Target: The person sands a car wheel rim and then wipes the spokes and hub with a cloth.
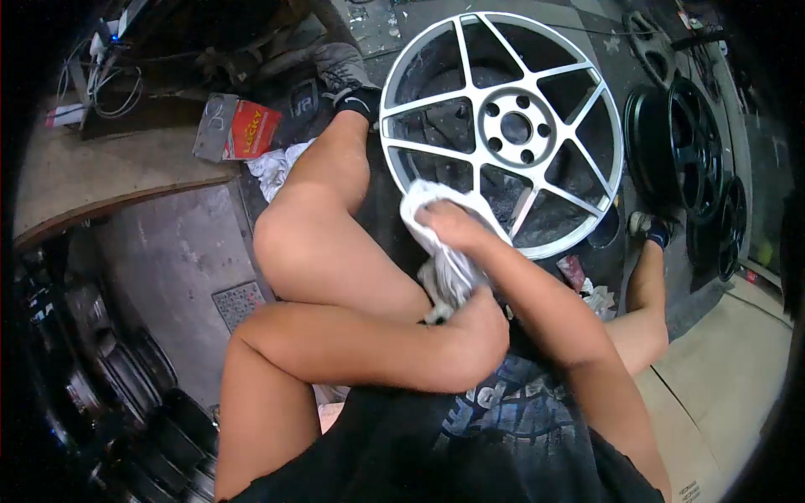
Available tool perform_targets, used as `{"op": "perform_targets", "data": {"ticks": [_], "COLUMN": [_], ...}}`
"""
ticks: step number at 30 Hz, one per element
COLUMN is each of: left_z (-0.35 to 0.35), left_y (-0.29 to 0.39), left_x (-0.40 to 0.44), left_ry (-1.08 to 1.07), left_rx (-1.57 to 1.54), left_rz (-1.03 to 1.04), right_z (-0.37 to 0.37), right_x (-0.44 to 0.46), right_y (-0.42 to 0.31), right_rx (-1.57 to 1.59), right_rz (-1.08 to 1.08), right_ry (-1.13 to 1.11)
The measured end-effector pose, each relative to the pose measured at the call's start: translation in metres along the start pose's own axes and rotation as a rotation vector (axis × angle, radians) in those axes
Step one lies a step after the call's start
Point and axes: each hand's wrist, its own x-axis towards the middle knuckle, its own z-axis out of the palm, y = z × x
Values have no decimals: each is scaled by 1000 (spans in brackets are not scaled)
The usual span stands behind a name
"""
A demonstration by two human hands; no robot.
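A white rag (pixel 457 275) is bunched in front of my body, at the lower rim of a silver alloy wheel (pixel 402 75). My right hand (pixel 446 222) presses into the upper part of the rag, its fingers partly covered by the folds. Lower down, my left hand (pixel 482 323) is closed around the rag's other end, wrist bent and fingers mostly hidden. The wheel has paired thin spokes and a hub with several bolt holes. It lies face up between my legs, and the rag overlaps its near edge.
Dark wheels (pixel 683 151) stand on the right. More rims (pixel 126 377) are stacked at the lower left. A red box (pixel 251 130) and a white cloth (pixel 277 168) lie by my left leg. Cables (pixel 117 92) hang at the upper left. Scraps (pixel 597 298) lie near my right leg.
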Motion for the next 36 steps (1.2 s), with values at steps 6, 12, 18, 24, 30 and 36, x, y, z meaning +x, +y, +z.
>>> {"op": "perform_targets", "data": {"ticks": [6,12,18,24,30,36], "left_z": [0,-4,-1,-11,-16,-10], "left_y": [-41,-13,-7,-11,-14,-12], "left_x": [3,12,19,28,50,37], "left_ry": [-10,-21,173,313,116,131], "left_rx": [-208,-216,-371,-251,-248,-310], "left_rz": [-118,166,192,183,239,236], "right_z": [13,12,-51,-101,-39,-7], "right_x": [39,-53,-128,-128,-62,-78], "right_y": [19,-5,-37,-30,-55,31], "right_rx": [236,-98,-232,-113,-640,-862], "right_rz": [135,219,104,357,296,-451], "right_ry": [198,8,170,117,-143,497]}}
